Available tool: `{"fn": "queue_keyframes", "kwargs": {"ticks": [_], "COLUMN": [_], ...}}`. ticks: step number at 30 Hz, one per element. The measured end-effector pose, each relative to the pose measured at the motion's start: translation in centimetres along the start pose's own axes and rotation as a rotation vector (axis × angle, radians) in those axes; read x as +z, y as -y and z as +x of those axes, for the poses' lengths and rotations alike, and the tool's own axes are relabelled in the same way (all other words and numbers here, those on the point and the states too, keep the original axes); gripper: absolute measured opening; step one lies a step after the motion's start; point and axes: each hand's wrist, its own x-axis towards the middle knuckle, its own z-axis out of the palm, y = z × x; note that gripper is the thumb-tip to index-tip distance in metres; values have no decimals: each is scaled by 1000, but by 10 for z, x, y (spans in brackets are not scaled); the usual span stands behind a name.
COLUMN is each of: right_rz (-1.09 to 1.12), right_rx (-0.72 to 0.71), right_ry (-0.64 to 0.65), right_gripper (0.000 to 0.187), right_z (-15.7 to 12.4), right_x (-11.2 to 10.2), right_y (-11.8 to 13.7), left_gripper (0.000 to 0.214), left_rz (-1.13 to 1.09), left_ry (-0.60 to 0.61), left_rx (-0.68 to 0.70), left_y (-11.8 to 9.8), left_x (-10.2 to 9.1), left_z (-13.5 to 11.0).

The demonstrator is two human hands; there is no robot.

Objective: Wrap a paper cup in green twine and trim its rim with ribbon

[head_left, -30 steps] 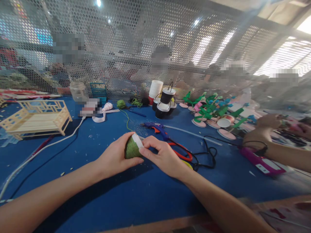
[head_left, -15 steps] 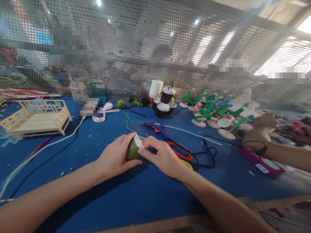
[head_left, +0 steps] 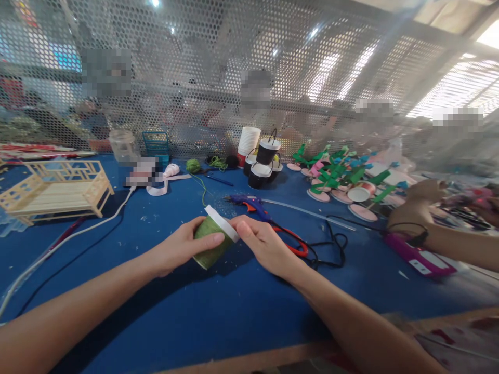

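A paper cup [head_left: 209, 255] wrapped in green yarn is tilted above the blue table, a white band [head_left: 220, 223] running round its rim. My left hand [head_left: 181, 245] is closed round the cup's side, thumb across the yarn. At the rim's right end, my right hand [head_left: 267, 246] has its fingers curled and pressed against the white band; some fingertips are hidden. Just behind lies a blue glue gun [head_left: 249, 201] with a clear glue stick [head_left: 307, 212]. From the green yarn ball [head_left: 193, 166], a strand trails toward the cup.
Black cups with white rims [head_left: 260, 174] and stacked paper cups [head_left: 250, 140] stand at the back. Green craft pieces [head_left: 331, 176] crowd the right, near a purple power strip [head_left: 419, 254] and another person's arm [head_left: 448, 239]. A wooden model bed [head_left: 58, 197] sits left.
The cup has turned, showing more of its green side and white band. My left thumb has moved up onto the yarn, and my right hand has shifted slightly right along the rim.
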Motion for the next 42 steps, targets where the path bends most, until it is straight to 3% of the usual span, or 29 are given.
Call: {"fn": "queue_keyframes", "kwargs": {"ticks": [5,10,17,33,38,42], "right_rz": [-20,57,-2,87,58,34], "right_rx": [-34,-3,0,-48,-126,-118], "right_ry": [-56,-20,-84,-43,-35,40], "right_gripper": [38,48,42,44,38,26], "right_z": [0,0,0,0,0,-1], "right_x": [4,1,7,2,0,-2], "right_y": [0,1,-1,-1,0,1], "left_gripper": [55,41,44,59,58,57], "left_rz": [-281,-446,-458,-660,-490,24], "left_ry": [108,243,191,315,275,86], "left_rx": [-117,-159,-222,-349,-278,40], "left_y": [1,2,2,1,-1,-5], "left_x": [1,0,3,-2,-4,-12], "left_z": [-1,-1,-1,2,1,1]}}
